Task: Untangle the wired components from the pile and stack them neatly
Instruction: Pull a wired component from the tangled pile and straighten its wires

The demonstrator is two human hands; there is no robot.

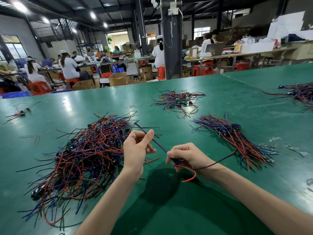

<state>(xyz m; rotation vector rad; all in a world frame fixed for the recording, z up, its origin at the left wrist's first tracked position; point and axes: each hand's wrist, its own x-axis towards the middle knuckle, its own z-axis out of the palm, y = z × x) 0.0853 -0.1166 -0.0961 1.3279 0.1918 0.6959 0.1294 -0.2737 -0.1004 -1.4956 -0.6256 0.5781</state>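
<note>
Your right hand (pixel 186 156) grips the blue connector (pixel 177 161), and your left hand (pixel 137 150) pinches its purple lead (pixel 159 145), toward the bench's (pixel 237 92) near edge. I'd slide that pinch outward to straighten it, then lay it on the neat stack (pixel 227 133) rightward. Heads up: the black lead (pixel 220 160) crosses your wrist, and the tangled pile (pixel 88 158) just left could snag it.

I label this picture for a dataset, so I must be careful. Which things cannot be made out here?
All in the head view:
The component in the right hand: curled fingers cover most of its body.
The tangled pile: upper wires bury the parts beneath.
The pile at the right edge: cut off by the frame.
The small bunch at far left: too small for detail.
</note>
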